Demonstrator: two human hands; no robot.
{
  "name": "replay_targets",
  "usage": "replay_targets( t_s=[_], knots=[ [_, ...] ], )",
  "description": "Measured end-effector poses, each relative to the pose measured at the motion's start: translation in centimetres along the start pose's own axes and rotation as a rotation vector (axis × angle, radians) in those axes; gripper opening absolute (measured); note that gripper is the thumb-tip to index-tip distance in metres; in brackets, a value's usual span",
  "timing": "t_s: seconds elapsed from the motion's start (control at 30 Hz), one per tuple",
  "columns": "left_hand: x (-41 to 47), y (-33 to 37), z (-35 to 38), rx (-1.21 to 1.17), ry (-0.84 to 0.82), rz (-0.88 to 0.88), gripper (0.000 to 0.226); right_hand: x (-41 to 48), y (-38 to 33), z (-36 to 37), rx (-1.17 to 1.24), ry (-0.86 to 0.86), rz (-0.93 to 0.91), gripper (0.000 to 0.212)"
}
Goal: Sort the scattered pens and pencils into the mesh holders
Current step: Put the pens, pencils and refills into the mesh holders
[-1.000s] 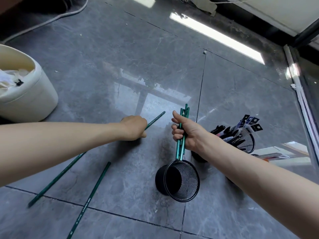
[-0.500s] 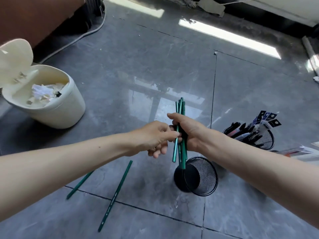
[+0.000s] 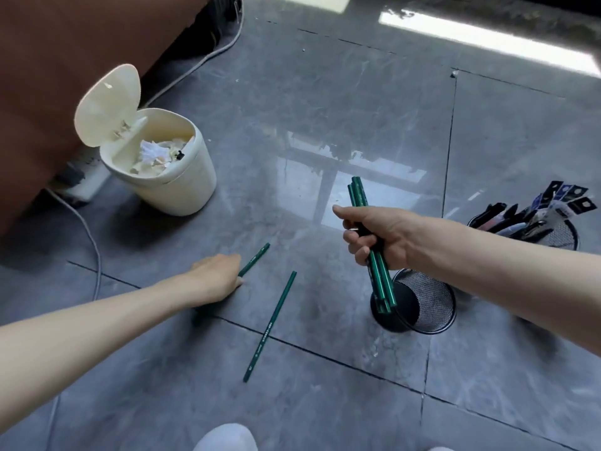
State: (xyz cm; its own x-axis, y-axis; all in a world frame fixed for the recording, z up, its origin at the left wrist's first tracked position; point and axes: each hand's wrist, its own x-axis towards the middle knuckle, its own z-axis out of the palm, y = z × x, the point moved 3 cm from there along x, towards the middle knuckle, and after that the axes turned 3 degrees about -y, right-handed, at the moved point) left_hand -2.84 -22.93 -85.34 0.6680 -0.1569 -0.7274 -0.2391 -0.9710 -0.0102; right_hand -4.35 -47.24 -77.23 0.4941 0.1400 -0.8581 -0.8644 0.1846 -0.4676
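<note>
Head view, my right hand (image 3: 379, 237) clutching green pencils (image 3: 358, 195) over the mesh holder (image 3: 432, 302), left hand (image 3: 216, 278) on a floor pencil (image 3: 256, 258), grip unclear.

The left hand (image 3: 216, 276) hides its own fingers and one end of the floor pencil (image 3: 254, 259), so contact cannot be judged. The right hand (image 3: 383, 234) swallows the middle of the pencil bundle (image 3: 380, 283).

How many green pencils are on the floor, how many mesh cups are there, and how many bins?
Green pencils on the floor: 2 (touched pencil at the left hand, loose pencil)
Mesh holders: 2 (near holder, far holder)
Bins: 1 (cream bin)
Total: 5
The bundle in the right hand is too tight to count.
</note>
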Motion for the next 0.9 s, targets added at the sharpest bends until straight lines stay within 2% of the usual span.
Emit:
replay_targets(
  t_s=[0.07,0.2,0.4,0.47,0.6,0.73,0.8,0.9],
  knots=[
    [-0.7,0.3,0.0,-0.036,0.043,0.036,0.02,-0.1,0.6,-0.3,0.013,0.026,0.003,0.034],
    [-2.8,3.4,1.0,-0.232,0.091,0.079,0.014,-0.7,1.6,-0.9,0.034,0.066,0.0,0.033],
    [-4.2,7.8,4.6,-0.199,0.002,0.251,0.032,-1.4,2.1,-1.4,0.052,0.078,-0.02,0.032],
    [-4.1,7.9,4.8,-0.187,0.01,0.231,0.033,-1.6,2.2,-1.6,0.051,0.083,-0.025,0.031],
    [-3.8,7.3,4.3,-0.309,0.091,0.193,0.029,-2.0,2.4,-2.0,0.047,0.092,-0.03,0.03],
    [-3.7,5.1,3.8,-0.347,0.183,0.095,0.035,-2.1,2.5,-2.5,0.038,0.101,-0.029,0.03],
    [-3.6,4.5,3.7,-0.372,0.149,0.045,0.034,-2.1,2.6,-2.6,0.033,0.104,-0.024,0.03],
    [-3.3,5.2,3.6,-0.371,0.044,0.079,0.026,-2.0,2.7,-2.5,0.019,0.113,-0.019,0.029]
  ],
)
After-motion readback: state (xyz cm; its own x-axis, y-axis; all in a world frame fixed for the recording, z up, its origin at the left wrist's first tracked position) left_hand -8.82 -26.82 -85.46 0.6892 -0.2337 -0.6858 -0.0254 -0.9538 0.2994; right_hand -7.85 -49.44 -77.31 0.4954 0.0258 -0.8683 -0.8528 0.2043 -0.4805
